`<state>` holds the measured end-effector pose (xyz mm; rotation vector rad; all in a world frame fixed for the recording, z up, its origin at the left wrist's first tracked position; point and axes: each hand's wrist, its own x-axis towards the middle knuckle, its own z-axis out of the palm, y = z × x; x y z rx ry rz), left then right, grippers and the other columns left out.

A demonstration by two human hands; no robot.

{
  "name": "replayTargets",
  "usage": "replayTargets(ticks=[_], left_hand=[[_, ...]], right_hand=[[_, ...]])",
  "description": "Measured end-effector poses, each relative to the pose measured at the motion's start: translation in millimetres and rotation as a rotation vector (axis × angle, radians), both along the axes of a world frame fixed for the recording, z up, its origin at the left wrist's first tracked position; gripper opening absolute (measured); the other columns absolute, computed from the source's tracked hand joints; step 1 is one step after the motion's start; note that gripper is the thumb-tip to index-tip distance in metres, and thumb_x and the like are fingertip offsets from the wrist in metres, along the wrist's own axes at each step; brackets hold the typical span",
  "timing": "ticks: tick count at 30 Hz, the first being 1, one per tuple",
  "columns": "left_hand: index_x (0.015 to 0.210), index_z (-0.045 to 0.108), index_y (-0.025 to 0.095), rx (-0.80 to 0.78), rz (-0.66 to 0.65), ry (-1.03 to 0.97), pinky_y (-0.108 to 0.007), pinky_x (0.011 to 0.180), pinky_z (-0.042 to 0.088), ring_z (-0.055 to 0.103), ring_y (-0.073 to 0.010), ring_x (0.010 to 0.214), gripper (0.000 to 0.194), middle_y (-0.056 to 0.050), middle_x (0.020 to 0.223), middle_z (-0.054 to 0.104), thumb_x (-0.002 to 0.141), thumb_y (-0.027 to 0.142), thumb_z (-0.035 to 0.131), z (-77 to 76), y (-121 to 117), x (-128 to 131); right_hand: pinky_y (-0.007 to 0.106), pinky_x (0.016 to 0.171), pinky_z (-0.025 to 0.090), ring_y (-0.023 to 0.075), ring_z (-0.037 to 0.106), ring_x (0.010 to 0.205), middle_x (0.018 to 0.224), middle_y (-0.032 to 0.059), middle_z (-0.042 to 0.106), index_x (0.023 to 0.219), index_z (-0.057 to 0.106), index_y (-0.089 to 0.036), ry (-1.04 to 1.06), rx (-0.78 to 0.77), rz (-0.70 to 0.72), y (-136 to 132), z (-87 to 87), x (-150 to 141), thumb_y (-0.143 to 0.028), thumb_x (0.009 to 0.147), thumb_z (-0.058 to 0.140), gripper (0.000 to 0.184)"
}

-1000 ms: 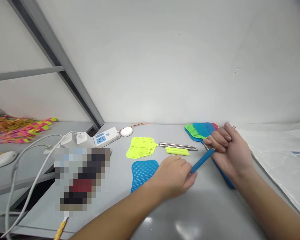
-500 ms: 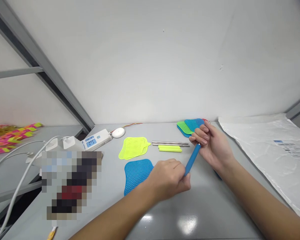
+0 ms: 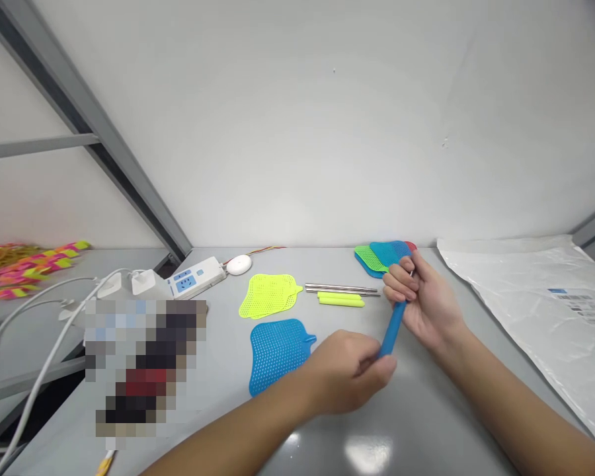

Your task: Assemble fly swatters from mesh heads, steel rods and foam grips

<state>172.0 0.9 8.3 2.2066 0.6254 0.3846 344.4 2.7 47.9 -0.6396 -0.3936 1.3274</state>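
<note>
Left hand (image 3: 354,371) clenched round handle (image 3: 393,328), near end; right hand (image 3: 421,292) curled round rod (image 3: 412,272) at far end. Handle right of blue paddle (image 3: 277,352). Slack fingers could let handle slip.

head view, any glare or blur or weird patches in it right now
Head view: a bright glare patch and a smaller one on the grey table, near the bottom edge; head view: square mosaic blocks hide what lies left of the blue mesh head; head view: colourful strips at far left look soft, while the yellow mesh heads show their holes.
</note>
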Motion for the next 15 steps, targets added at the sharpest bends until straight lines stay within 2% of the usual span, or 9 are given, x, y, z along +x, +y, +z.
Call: replayTargets(ticks=[5, 9, 12, 15], left_hand=[[0.064, 0.043, 0.018, -0.331, -0.004, -0.028, -0.021, 0.044, 0.023, 0.031, -0.0070, 0.052, 0.033, 0.006, 0.056, 0.037, 0.090, 0.038, 0.044, 2.4, -4.1, -1.3], [0.065, 0.045, 0.018, -0.445, 0.020, -0.045, -0.021, 0.043, 0.022, 0.029, -0.0069, 0.051, 0.033, 0.006, 0.055, 0.035, 0.088, 0.042, 0.047, -2.0, -5.3, 1.9], [0.060, 0.037, 0.018, -0.356, 0.038, -0.095, -0.021, 0.044, 0.022, 0.027, -0.0065, 0.050, 0.037, 0.006, 0.053, 0.032, 0.088, 0.039, 0.048, -2.3, -5.4, 5.1], [0.056, 0.031, 0.017, -0.109, 0.084, -0.180, -0.021, 0.048, 0.024, 0.029, -0.0059, 0.050, 0.037, 0.006, 0.052, 0.033, 0.084, 0.029, 0.052, -2.8, -4.7, 8.0]], right_hand=[[0.015, 0.035, 0.027, 0.0046, 0.020, 0.040, 0.051, -0.0090, 0.020, 0.065, 0.042, -0.018, 0.051, -0.008, -0.031, 3.4, 0.6, 6.8, -0.034, 0.098, 0.039, 0.037], [0.015, 0.035, 0.028, 0.0048, 0.019, 0.039, 0.050, -0.0091, 0.019, 0.065, 0.042, -0.018, 0.052, -0.004, -0.044, 3.1, 1.9, 5.5, -0.035, 0.099, 0.037, 0.038], [0.016, 0.036, 0.029, 0.0050, 0.019, 0.039, 0.050, -0.0091, 0.020, 0.065, 0.042, -0.018, 0.038, 0.013, -0.062, 1.3, 4.1, 2.6, -0.036, 0.099, 0.036, 0.039], [0.016, 0.037, 0.030, 0.0055, 0.019, 0.040, 0.051, -0.0090, 0.021, 0.065, 0.043, -0.018, 0.006, 0.031, -0.090, -0.1, 5.9, 0.5, -0.038, 0.098, 0.037, 0.038]])
